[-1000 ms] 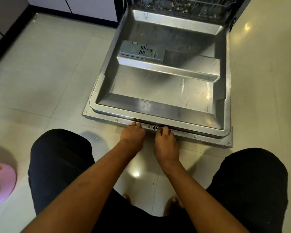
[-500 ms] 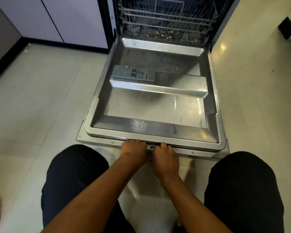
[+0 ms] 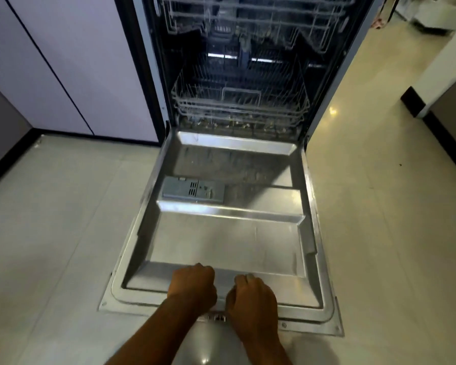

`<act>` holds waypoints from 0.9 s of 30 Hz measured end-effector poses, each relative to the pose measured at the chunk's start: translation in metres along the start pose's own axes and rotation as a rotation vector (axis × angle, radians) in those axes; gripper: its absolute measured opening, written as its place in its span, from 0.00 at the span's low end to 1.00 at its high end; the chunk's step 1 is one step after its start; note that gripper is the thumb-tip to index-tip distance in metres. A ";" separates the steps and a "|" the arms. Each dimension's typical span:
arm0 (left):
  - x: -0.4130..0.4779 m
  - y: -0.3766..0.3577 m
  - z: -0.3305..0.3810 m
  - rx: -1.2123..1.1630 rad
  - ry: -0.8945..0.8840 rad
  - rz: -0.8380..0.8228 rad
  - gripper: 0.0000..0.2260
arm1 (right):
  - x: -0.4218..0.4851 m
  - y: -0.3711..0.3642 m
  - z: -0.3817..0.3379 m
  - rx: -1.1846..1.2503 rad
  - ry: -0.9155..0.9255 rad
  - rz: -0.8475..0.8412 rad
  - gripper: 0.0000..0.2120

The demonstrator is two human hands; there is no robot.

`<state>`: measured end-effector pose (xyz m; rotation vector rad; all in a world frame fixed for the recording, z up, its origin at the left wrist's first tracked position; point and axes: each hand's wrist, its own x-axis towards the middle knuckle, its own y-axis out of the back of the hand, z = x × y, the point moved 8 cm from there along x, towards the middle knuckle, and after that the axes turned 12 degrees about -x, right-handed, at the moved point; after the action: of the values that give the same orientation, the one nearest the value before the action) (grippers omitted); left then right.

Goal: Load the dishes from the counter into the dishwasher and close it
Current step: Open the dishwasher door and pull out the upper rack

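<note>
Lower centre: left hand and right hand lie side by side without touching, fingers curled over the near edge of the dishwasher door. The door is lowered, nearly flat, with tiled floor flanking it left and right. Its steel inner face carries a grey detergent box. Wire racks sit in the dark tub, upper centre.

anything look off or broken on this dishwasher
Nothing looks broken or askew. The dishwasher door lies open and level, with the left hand and right hand gripping its front edge. The lower rack sits straight inside. The door's inner steel shows dull mottled patches, perhaps stains or reflections.
</note>
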<state>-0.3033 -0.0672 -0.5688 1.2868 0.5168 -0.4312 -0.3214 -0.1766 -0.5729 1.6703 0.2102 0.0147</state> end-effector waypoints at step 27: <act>0.018 0.267 0.065 0.021 -0.129 0.194 0.35 | 0.158 0.264 0.054 -0.115 -0.004 0.016 0.36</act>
<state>-0.1276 -0.0697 -0.3562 1.3063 0.2762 -0.3547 -0.1248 -0.2314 -0.3368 1.5575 0.1896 0.0342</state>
